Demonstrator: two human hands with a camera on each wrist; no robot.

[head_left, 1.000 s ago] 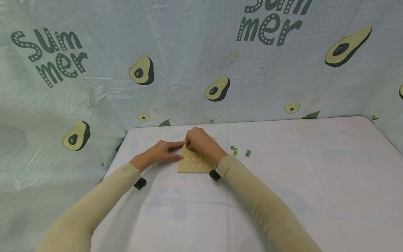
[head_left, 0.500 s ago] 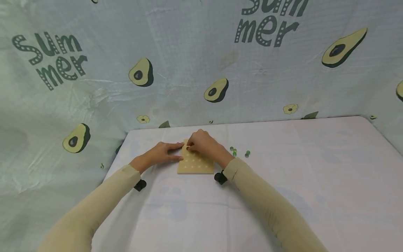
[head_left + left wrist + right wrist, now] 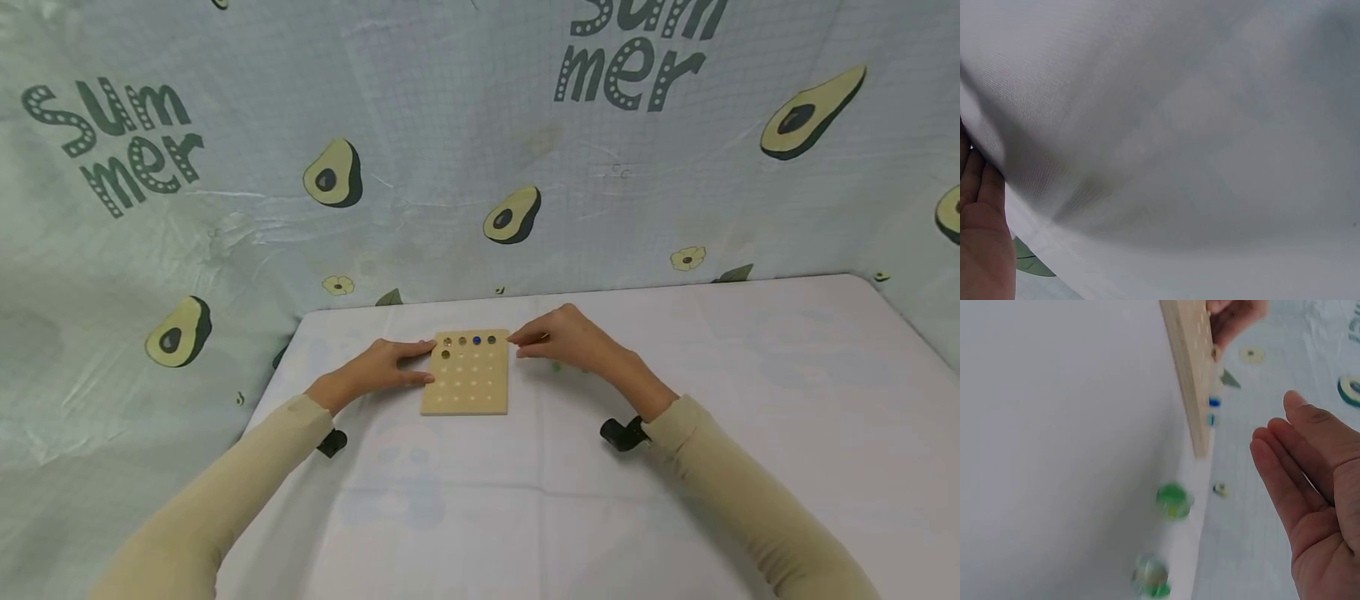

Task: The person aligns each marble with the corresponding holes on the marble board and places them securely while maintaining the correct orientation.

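A square pale wooden board [image 3: 501, 392] with rows of small hollows lies flat on the table. Glass marbles fill several hollows of its far row, a blue marble [image 3: 476, 340] among them, and a dark marble [image 3: 446, 355] sits at the left of the second row. My left hand [image 3: 381, 367] touches the board's left edge with straight thumb and forefinger. Just right of the board hovers my right hand [image 3: 566, 337], its fingers bent loosely with nothing between them, as the right wrist view shows. Beneath it lie green marbles [image 3: 1173, 500], partly hidden by the hand in the head view.
A white cloth covers the table [image 3: 480, 500]. Behind it hangs a pale curtain [image 3: 420, 125] printed with avocados and lettering. A clear and green marble [image 3: 1150, 575] shows nearer the camera in the right wrist view.
My right hand has left the board's far left part and moved right, past the board's right edge. The marbles in the board are now uncovered. My left hand has stayed in place.
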